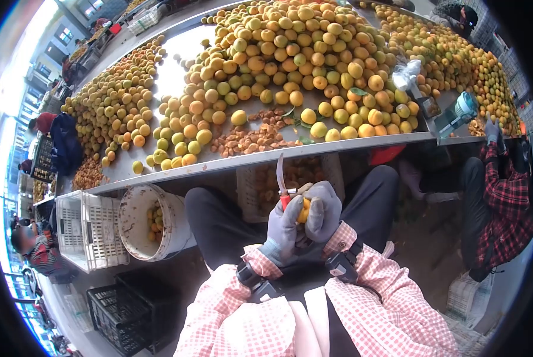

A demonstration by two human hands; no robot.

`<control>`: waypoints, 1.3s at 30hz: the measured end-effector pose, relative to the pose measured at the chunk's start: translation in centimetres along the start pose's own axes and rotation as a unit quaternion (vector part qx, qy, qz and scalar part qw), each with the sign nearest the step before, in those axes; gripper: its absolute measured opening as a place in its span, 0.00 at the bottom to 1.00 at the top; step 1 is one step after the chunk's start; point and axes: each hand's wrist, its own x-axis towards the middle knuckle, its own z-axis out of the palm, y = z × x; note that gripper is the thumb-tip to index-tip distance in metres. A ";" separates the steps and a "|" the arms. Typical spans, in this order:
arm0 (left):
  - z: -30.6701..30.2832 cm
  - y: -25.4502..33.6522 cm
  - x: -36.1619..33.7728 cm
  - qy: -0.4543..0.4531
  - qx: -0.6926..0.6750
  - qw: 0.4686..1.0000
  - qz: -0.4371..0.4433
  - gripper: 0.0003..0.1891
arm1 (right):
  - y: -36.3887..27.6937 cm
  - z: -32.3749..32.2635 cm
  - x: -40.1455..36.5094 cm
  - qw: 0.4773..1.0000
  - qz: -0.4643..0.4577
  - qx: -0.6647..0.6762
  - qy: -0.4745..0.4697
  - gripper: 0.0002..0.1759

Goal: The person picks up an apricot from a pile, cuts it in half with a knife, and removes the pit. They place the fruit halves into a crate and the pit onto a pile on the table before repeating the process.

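In front of my lap, both gloved hands meet around an orange-yellow apricot [304, 210]. My left hand [282, 231] is closed on a knife [281, 176] with a red handle and a thin curved blade, which points up toward the table edge. Its thumb lies against the fruit. My right hand [324, 209] is closed around the apricot from the other side; its fingers partly cover the fruit. Below the hands' far side, a crate [244, 193] between my knees holds halved apricots. On the table, apricot pits [251, 141] lie near the edge.
Apricots [290, 53] are heaped on the metal table [231, 168]. To my left stand a white bucket [136, 229] with some fruit, white crates [76, 226] and black crates [120, 315]. A bottle [457, 113] stands at the right; a person in plaid [507, 205] sits beyond.
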 end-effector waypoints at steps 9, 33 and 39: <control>1.1 3.4 0.7 -0.025 0.466 0.866 0.181 0.33 | 0.9 -0.1 -0.3 0.976 0.105 -0.182 -0.053 0.12; 2.8 2.5 -0.7 0.046 -0.071 0.977 -0.194 0.22 | 1.1 -1.4 2.5 0.981 -0.164 -0.081 -0.056 0.04; 1.9 3.8 0.1 0.005 -0.038 0.984 -0.172 0.25 | 0.5 -0.8 1.9 0.978 0.183 0.101 0.014 0.16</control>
